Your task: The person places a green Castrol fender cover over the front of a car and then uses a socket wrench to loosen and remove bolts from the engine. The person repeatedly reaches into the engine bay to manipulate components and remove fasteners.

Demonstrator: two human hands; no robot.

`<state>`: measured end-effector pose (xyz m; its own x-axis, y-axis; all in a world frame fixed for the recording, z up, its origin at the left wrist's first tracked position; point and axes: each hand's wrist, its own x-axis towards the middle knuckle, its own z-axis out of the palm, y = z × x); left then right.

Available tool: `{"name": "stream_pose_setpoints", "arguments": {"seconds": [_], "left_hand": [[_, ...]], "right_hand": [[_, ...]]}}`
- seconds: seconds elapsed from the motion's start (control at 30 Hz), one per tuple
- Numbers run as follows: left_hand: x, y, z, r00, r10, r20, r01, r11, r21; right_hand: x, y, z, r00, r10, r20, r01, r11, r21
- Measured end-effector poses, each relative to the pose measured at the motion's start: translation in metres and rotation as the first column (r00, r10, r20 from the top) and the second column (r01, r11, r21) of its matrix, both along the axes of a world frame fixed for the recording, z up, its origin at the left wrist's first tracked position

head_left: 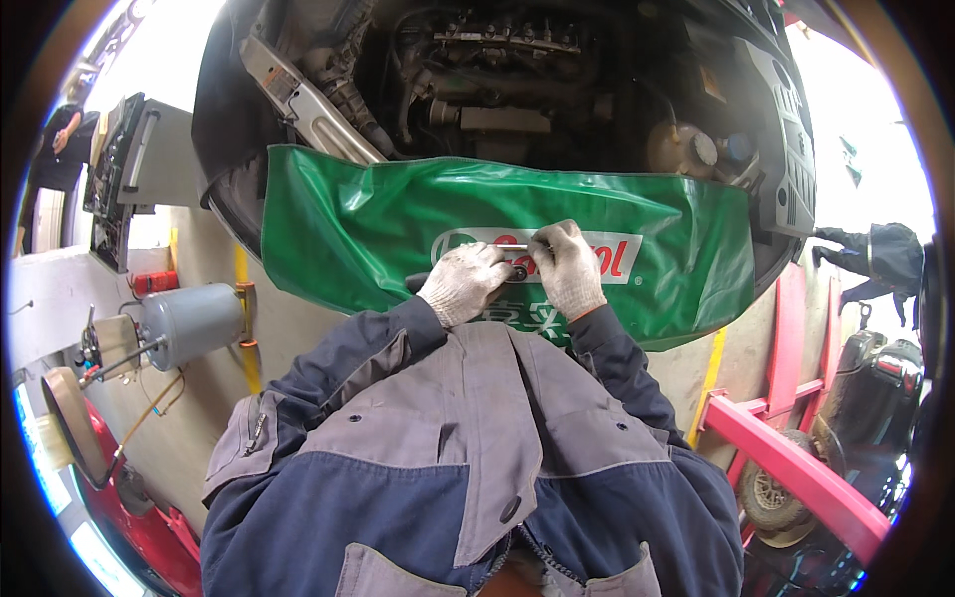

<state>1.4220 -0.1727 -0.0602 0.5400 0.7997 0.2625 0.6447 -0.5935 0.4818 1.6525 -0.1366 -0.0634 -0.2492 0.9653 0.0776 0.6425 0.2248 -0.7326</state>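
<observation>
jacket [368, 507]: navy, grey yoke [398, 403] (dark snaps [622, 427]) | sleeves [637, 383]: mainly navy | hands [463, 284]: whitish knit gloves [567, 271]

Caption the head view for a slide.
Gloved hands hold a thin metal rod over a green cover, an engine beyond.

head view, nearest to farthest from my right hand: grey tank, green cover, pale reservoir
1. Green cover: directly around the right hand in view.
2. Pale reservoir: upper right, beyond the cover.
3. Grey tank: far left.
</observation>
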Motion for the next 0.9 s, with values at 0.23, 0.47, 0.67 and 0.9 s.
{"name": "stream_pose_setpoints", "arguments": {"seconds": [0.23,0.47,0.67,0.9], "left_hand": [[-0.011,0.034,0.028,0.945,0.189,0.265,-0.163,0.980,-0.116],[-0.036,0.203,0.001,0.878,0.441,0.185,-0.411,0.894,-0.179],[-0.026,0.357,-0.078,0.768,0.623,-0.148,-0.640,0.747,-0.179],[-0.002,0.407,-0.124,0.611,0.732,-0.299,-0.752,0.656,0.068]], "right_hand": [[0.011,0.008,0.017,0.985,0.000,0.172,-0.016,0.996,0.087],[0.034,0.121,0.014,0.992,-0.123,0.007,0.122,0.989,0.087],[0.020,0.312,-0.051,0.941,-0.274,0.199,0.255,0.960,0.116],[-0.004,0.417,-0.102,0.825,-0.345,0.447,0.361,0.931,0.053]]}}
